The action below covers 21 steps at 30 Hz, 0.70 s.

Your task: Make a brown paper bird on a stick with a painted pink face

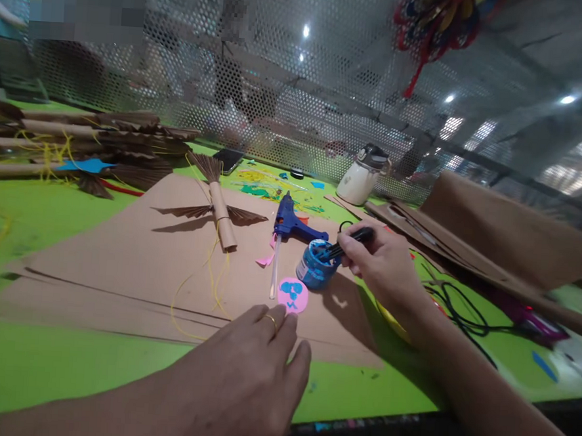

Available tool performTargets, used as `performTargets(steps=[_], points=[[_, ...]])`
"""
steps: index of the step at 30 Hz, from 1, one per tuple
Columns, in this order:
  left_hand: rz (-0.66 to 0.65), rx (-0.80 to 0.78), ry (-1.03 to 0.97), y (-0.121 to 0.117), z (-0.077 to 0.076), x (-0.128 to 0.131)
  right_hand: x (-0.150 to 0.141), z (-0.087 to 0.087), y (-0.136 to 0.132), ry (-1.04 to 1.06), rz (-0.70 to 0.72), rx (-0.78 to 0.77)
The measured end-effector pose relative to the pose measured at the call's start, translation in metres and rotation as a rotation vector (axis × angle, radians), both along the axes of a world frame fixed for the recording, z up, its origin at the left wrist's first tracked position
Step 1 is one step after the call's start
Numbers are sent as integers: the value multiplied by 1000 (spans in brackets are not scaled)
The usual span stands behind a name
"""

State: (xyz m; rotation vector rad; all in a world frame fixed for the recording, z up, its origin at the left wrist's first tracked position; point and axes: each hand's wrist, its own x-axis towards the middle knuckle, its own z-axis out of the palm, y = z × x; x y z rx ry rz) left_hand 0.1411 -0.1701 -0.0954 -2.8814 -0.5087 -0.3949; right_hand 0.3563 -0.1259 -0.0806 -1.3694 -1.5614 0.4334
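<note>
My right hand [380,259] grips a black-handled tool [363,235] with a thin black loop beside it; its exact kind is unclear. The tool's lower end is inside an open jar of blue paint [317,272]. My left hand [257,367] lies palm down on brown paper, fingers stretched out, the fingertips at the lower edge of a small pink disc [299,305]. Blue marks like a face are painted on the disc. Behind the jar lies a blue glue gun [291,221] with its clear glue stick [275,269] pointing towards me.
On the brown paper sheets [121,260] rests a paper-tube figure with pleated wings [222,217], trailing yellow string. Similar figures [78,146] are piled left. A white bottle [360,176] stands behind; folded brown paper [507,238] and a black cable [467,321] lie right.
</note>
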Motion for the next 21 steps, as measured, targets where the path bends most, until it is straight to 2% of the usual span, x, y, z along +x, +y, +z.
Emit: performTargets(steps=[4, 11, 13, 16, 21], points=[[-5, -3, 3, 1, 1, 0, 5, 2, -4, 93, -49, 52], [-17, 18, 6, 3, -1, 1, 16, 16, -18, 302, -189, 318], [-19, 22, 8, 4, -2, 1, 13, 19, -25, 353, -199, 349], [-28, 13, -3, 4, -6, 3, 8, 17, -35, 309, -149, 278], [14, 30, -81, 5, -15, 8, 0, 7, -40, 55, -16, 174]])
